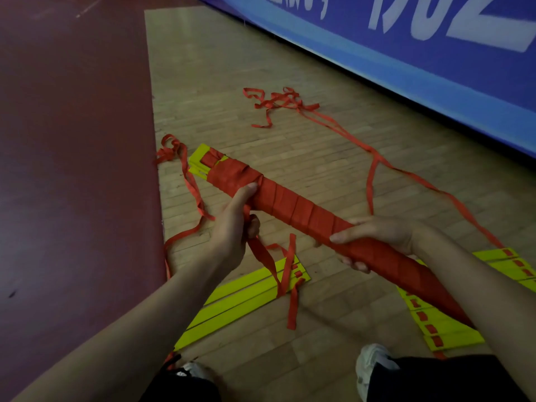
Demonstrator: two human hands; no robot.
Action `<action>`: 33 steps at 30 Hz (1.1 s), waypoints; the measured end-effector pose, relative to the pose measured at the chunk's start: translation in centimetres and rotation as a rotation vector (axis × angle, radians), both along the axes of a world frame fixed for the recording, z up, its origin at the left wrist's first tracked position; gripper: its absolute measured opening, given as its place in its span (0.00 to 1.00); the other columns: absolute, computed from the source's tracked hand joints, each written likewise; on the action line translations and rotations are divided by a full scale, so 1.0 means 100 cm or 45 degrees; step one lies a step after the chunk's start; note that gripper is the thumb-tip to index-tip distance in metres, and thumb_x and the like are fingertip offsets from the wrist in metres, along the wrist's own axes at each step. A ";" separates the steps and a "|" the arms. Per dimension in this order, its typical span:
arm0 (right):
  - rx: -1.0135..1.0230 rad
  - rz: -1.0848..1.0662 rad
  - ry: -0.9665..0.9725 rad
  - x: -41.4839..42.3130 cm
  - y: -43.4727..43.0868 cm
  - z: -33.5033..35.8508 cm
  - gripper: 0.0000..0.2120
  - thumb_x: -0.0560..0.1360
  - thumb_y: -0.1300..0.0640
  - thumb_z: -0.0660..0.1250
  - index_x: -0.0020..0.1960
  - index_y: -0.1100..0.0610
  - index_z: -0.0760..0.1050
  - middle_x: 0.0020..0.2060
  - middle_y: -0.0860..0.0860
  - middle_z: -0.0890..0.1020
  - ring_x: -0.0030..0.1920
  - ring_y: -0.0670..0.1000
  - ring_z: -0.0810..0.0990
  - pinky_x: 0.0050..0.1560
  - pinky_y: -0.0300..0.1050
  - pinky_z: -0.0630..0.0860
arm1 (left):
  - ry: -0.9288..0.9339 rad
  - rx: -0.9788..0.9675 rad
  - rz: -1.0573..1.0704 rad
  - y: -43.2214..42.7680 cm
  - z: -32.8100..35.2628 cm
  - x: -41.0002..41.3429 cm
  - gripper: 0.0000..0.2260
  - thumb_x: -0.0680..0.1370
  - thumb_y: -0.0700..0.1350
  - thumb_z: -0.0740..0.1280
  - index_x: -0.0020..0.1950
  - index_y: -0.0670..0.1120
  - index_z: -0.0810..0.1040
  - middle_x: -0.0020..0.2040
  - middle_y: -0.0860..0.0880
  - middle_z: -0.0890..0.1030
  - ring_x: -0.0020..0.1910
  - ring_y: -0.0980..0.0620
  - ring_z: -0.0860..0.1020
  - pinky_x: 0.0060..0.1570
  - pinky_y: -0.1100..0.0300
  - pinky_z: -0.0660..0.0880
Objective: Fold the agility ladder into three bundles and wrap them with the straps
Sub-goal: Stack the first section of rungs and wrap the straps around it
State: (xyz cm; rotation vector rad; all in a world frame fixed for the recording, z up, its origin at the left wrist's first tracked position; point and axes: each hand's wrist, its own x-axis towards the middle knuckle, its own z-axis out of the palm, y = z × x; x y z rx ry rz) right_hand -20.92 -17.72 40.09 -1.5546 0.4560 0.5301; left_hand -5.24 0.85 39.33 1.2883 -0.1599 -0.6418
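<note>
One of three bundles nearly finished, apparently. With left hand (232, 227): curls fingers round strap tail (261, 256), steadies wrapped bundle (295, 210) by thumb. With right hand (374, 239): clasps same bundle. Beneath the grips, left to wrap: left rung stack (240, 309), right rung stack (455, 333).

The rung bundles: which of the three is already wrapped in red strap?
The wrapped bundle, held by the left hand and right hand: red strap covers nearly its whole length. The left floor bundle and right floor bundle show bare yellow rungs.
</note>
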 end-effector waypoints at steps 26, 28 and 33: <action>-1.789 0.006 -0.288 0.010 0.013 -0.015 0.24 0.78 0.47 0.61 0.73 0.42 0.59 0.58 0.52 0.71 0.61 0.57 0.74 0.55 0.49 0.71 | -0.279 0.328 -0.184 -0.002 0.001 -0.009 0.07 0.76 0.36 0.65 0.43 0.40 0.82 0.27 0.52 0.78 0.21 0.55 0.68 0.24 0.64 0.64; -1.899 0.053 -0.326 0.011 0.013 -0.016 0.28 0.78 0.50 0.62 0.75 0.43 0.57 0.58 0.54 0.70 0.60 0.58 0.73 0.57 0.49 0.70 | -0.096 0.217 -0.157 -0.001 0.004 -0.007 0.08 0.75 0.43 0.68 0.37 0.44 0.82 0.29 0.47 0.77 0.22 0.54 0.68 0.26 0.61 0.64; -2.026 0.102 -0.460 0.010 0.021 -0.021 0.32 0.76 0.53 0.63 0.77 0.46 0.54 0.58 0.54 0.70 0.59 0.57 0.73 0.59 0.51 0.69 | 0.174 0.115 0.001 -0.001 0.001 -0.004 0.08 0.78 0.46 0.67 0.40 0.46 0.72 0.23 0.52 0.74 0.18 0.56 0.66 0.20 0.66 0.62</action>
